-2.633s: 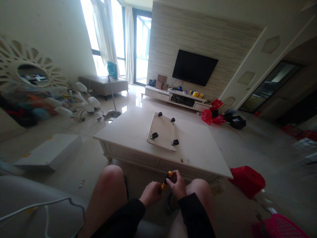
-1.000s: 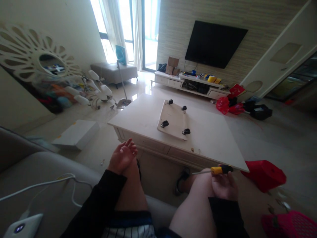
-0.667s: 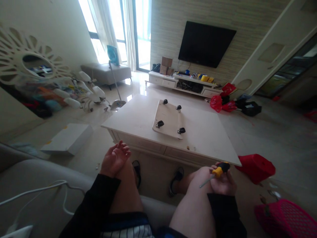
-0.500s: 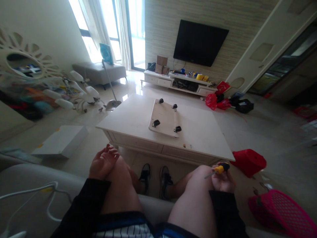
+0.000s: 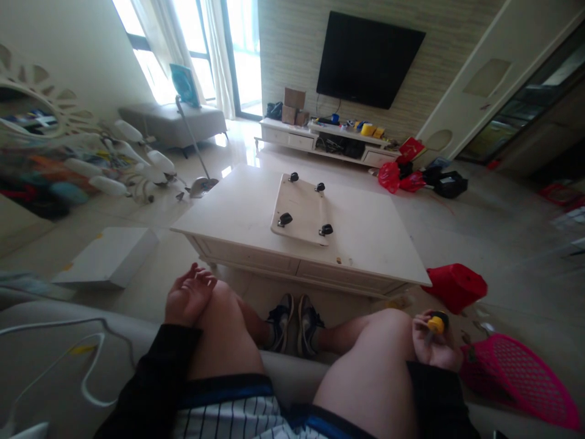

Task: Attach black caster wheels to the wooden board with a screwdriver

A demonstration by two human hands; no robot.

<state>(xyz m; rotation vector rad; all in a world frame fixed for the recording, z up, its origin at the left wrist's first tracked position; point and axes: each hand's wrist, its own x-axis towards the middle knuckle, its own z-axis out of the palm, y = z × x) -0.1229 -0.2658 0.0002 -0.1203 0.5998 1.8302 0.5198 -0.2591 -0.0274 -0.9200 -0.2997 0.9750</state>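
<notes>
Palm up, the right hand (image 5: 434, 350) rests beside the right knee (image 5: 393, 323), its fingers curled loosely round a screwdriver (image 5: 437, 324). Earlier both hands met over that tool between the legs; now they are well apart. In the last half second the screwdriver has swung so that its yellow end points back towards the wearer, the shaft looking short from here. Meanwhile the left hand (image 5: 191, 297) lies on the left knee (image 5: 222, 299), palm up, fingers half spread, with nothing visible in it. Both shoes (image 5: 281, 316) sit close together in front.

Beyond the knees, a pale board (image 5: 299, 204) lies on the table (image 5: 370, 213), four black wheels (image 5: 286, 219) upward, just as it did before. A small brown bit (image 5: 339, 260) lies near the front edge. Since neither hand nor tool touches the board, the work looks paused. A red plastic thing (image 5: 457, 286) and a pink basket (image 5: 525, 372) stand on the floor at right.
</notes>
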